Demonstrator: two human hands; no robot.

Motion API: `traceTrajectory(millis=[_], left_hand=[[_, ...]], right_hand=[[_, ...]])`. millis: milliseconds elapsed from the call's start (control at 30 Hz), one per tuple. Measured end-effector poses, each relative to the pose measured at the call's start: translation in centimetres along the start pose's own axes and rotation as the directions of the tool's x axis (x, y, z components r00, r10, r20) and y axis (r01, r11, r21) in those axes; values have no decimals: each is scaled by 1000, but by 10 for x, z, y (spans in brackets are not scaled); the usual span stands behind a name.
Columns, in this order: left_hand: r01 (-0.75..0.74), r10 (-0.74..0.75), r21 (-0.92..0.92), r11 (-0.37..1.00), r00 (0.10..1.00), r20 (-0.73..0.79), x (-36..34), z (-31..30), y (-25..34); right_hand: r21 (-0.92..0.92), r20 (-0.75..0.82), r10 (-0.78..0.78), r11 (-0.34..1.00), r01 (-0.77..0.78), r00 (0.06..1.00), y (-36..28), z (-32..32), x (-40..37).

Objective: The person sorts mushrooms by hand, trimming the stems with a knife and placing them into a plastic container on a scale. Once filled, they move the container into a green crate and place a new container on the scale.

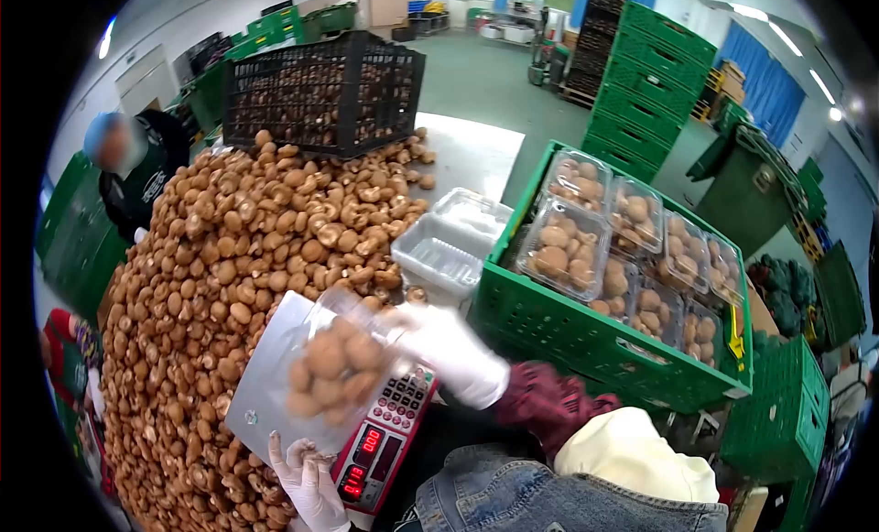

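A clear plastic box of brown mushrooms (334, 372), blurred by motion, is over the metal plate of a red scale (389, 431) with lit red digits. My right hand (449, 349), in a white glove, is at the box's upper right side; its fingers are smeared. Below the box, at the plate's lower edge, is my left hand (307, 482), gloved, with its fingers apart and darkened fingertips. A big heap of loose mushrooms (201, 276) surrounds the scale's left and upper sides. Empty clear boxes (444, 253) lie beyond my right hand.
A green crate (586, 335) at the right holds several filled clear boxes. A black crate of mushrooms (320, 97) stands behind the heap. Other people are at the left, one in a blue cap (137, 170). Stacked green crates (645, 88) stand farther back.
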State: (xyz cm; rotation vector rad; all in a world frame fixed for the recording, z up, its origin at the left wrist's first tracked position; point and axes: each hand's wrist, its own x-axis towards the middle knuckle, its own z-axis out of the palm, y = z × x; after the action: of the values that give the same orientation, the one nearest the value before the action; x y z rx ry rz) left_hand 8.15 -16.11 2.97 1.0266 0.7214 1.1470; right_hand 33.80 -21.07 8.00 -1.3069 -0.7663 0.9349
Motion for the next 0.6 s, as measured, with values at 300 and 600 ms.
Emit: traceTrajectory(millis=[300,600], left_hand=[[39,-44,58,998,995,85,2,-18,-8],[131,-139,74,989,984,112,-12,-19,-6]], right_hand=[[-186,-400,-250,964,189,882,-78,-321,-112],[-667,-718,-212,479,-570,663,-28,-430,-135]])
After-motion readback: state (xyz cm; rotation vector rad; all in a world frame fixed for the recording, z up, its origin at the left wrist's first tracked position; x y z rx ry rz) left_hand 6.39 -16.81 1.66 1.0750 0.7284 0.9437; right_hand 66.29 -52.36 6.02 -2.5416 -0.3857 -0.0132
